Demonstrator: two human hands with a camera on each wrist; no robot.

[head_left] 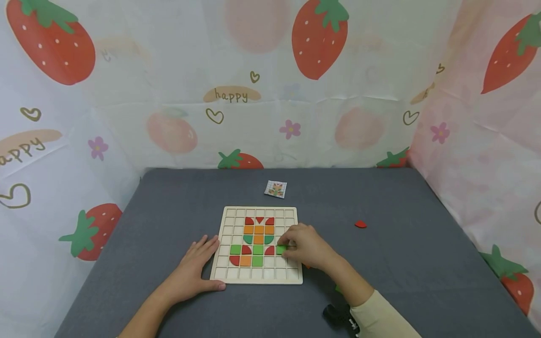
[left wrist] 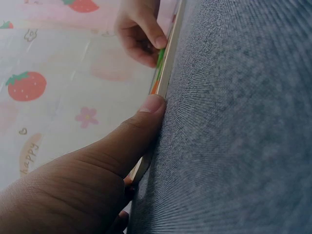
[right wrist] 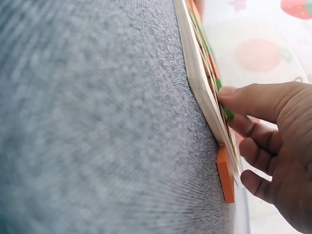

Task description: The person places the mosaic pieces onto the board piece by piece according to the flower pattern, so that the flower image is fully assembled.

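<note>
A pale wooden grid board (head_left: 236,278) lies on the table, with red, orange and green tiles in some of its cells. My left hand (head_left: 192,268) rests at the board's left side, fingers spread; its thumb (left wrist: 146,114) touches the near edge. On the board's right side, my right hand (head_left: 307,246) pinches a light green square tile (head_left: 281,250) between thumb and fingers. The right wrist view has this green tile (right wrist: 227,112) low at the board's surface, partly behind the thumb. Whether it sits fully in a cell I cannot tell.
A small pattern card (head_left: 275,189) lies behind the board. One red tile (head_left: 360,224) is off to the right. An orange block (right wrist: 224,174) lies against the board's right edge; a green piece (head_left: 338,289) shows partly under the right forearm. A black object (head_left: 338,319) is by the right sleeve.
</note>
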